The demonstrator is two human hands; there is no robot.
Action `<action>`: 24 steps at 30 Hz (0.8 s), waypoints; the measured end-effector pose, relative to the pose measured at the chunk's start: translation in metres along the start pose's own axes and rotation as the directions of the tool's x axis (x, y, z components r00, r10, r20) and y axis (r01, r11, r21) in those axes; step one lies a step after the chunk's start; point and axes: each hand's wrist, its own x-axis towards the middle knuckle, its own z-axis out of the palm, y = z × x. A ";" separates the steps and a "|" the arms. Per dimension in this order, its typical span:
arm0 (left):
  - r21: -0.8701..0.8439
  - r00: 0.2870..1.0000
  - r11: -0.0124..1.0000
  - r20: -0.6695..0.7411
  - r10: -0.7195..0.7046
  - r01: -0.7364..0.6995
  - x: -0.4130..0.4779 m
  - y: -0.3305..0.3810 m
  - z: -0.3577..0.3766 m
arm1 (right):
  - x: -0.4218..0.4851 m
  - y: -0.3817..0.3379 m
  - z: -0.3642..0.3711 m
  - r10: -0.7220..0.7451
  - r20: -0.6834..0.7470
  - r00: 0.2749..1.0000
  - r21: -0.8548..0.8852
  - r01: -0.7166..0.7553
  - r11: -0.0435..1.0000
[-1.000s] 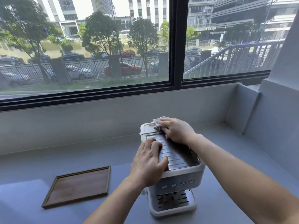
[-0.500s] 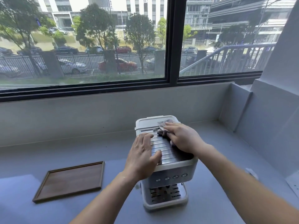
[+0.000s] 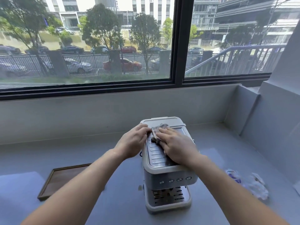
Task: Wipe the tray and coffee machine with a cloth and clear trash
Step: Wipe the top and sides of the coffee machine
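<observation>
Two hands are working atop the coffee machine (image 3: pixel 168 177): your right hand (image 3: pixel 177 146) is pressing the cloth (image 3: pixel 158 129) flat under straight fingers, while your left hand (image 3: pixel 133 142), fingers relaxed, is bracing the left edge against sliding. The tray (image 3: pixel 65 177) and trash (image 3: pixel 250 184) are waiting on the tabletop (image 3: pixel 219 140).

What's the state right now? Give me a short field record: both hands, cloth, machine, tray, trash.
left hand: rests on the upper left edge of the coffee machine
right hand: presses the cloth flat on the machine's ridged top
tray: wooden, on the counter left of the machine, untouched
trash: crumpled wrapper on the counter, right of the machine
</observation>
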 end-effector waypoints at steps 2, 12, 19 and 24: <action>-0.007 0.999 0.999 -0.021 0.046 -0.046 -0.006 -0.009 0.006 | -0.019 -0.012 0.002 -0.155 -0.024 0.988 0.046 0.155 0.987; -0.020 0.993 0.995 -0.066 0.101 -0.103 -0.009 -0.018 0.013 | -0.026 -0.011 -0.010 -0.196 -0.063 0.979 0.054 0.199 0.979; -0.087 0.992 0.995 -0.118 0.046 -0.056 -0.004 -0.024 0.022 | -0.053 -0.056 0.007 -0.497 -0.083 0.864 -0.048 0.494 0.868; -0.051 0.992 0.997 -0.109 0.057 -0.063 -0.003 -0.024 0.020 | -0.065 -0.061 0.004 -0.560 -0.112 0.821 -0.283 0.514 0.810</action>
